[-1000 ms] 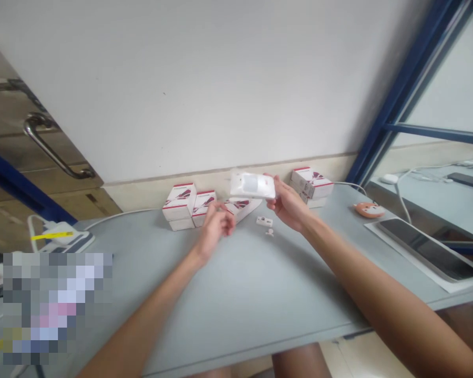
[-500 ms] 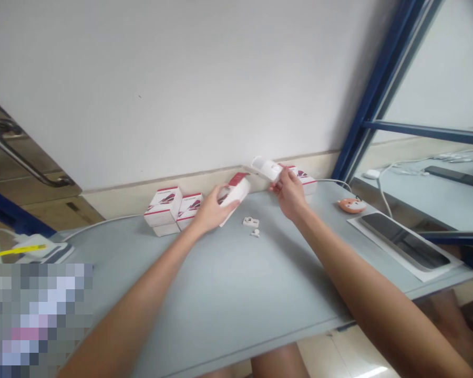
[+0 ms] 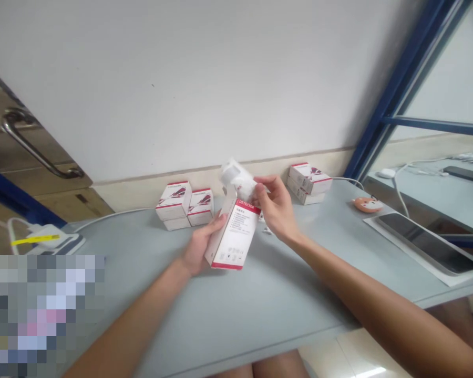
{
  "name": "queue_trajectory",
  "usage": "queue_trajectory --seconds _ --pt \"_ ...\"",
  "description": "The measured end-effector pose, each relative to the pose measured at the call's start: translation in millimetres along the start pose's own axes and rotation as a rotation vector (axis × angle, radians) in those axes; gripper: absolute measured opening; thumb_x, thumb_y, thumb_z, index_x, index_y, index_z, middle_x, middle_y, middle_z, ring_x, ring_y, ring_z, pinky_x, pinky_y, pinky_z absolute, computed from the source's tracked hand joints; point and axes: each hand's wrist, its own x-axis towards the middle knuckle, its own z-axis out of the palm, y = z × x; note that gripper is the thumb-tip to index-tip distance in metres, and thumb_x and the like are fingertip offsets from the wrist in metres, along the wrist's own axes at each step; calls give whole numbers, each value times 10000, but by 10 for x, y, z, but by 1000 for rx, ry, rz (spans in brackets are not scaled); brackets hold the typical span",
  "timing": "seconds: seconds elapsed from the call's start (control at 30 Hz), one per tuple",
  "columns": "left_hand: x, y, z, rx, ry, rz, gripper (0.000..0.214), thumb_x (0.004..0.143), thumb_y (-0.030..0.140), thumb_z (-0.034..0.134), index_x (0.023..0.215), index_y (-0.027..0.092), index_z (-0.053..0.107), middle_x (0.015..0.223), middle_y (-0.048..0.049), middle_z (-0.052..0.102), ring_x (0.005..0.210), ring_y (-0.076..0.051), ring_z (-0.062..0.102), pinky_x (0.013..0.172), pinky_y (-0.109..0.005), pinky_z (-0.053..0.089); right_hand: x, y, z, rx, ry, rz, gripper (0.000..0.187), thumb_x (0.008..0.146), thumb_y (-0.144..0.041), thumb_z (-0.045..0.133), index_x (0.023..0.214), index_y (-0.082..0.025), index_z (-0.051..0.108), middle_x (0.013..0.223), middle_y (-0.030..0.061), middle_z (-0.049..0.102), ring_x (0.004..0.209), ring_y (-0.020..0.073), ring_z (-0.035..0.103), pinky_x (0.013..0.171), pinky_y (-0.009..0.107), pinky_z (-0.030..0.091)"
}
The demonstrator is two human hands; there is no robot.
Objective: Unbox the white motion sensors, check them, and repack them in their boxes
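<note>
Just above a white cardboard box (image 3: 232, 236) with red trim and a DETECTOR label, the fingers (image 3: 261, 185) of the right hand (image 3: 278, 210) are clamped on a white plastic motion sensor (image 3: 236, 176), its lower end at the box's open top. The left hand (image 3: 200, 249) cradles the box from below, fingers closed around its side, tilting its open end up toward the sensor. Just right of the box, the right hand partly hides small white plastic parts (image 3: 265, 227). Left of the box sit two short stacks of white-and-red boxes (image 3: 174, 205); right of it, another white-and-red stack (image 3: 308, 182). Farther right lie an orange fox-faced computer mouse (image 3: 368, 205) and a black-screened tablet (image 3: 428, 244) on a white sheet, all on the pale grey counter (image 3: 284, 299).
</note>
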Motion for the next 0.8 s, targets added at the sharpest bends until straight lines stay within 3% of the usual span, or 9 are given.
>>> queue_trajectory --seconds 0.13,0.3,0.37,0.47,0.53,0.67,0.8 --pt "-5 31 11 -105 -67 -51 522 937 513 686 1277 118 719 1150 -172 801 967 -348 781 869 -436 578 -95 -7 28 -46 -47 31 352 962 -603 684 1058 -282 574 948 18 681 675 155 650 475 270 502" --pt "28 29 -95 -136 -116 -6 519 968 500 644 1314 120 713 1183 -171 803 993 -357 783 901 -463 571 -144 -65 59 -21 -132 59 296 987 -521 673 1121 -297 534 956 8 659 706 164 655 447 260 506" --pt "44 20 -145 -146 -176 -8 551 975 503 629 1364 118 687 1238 -178 786 1039 -365 775 938 -471 557 -125 -90 49 -41 -146 64 285 978 -486 684 1141 -296 547 1004 23 664 812 188 674 496 273 532" --pt "61 18 -207 -153 -271 -28 634 984 555 589 1444 121 636 1361 -209 727 1096 -382 758 955 -483 545 -62 -120 3 -68 -144 30 272 928 -405 735 1128 -275 603 1121 58 683 1021 225 665 710 341 589" --pt "67 23 -241 -153 -300 -18 671 993 584 554 1484 128 604 1435 -229 675 1094 -383 756 917 -474 552 -24 -130 -32 -44 -175 83 284 900 -368 746 1138 -269 627 1141 67 700 1054 238 660 813 389 578" --pt "76 27 -290 -151 -295 11 648 1017 563 515 1480 119 607 1446 -245 662 1103 -385 751 930 -479 541 3 -116 -78 57 -259 295 353 893 -339 707 1238 -288 652 1063 49 712 968 238 662 773 392 543" --pt "84 10 -309 -164 -287 -8 641 1020 551 514 1486 120 601 1433 -237 673 1079 -379 757 941 -477 525 7 -108 -93 74 -289 365 448 883 -303 695 1328 -310 644 1042 32 702 946 230 646 779 383 505"
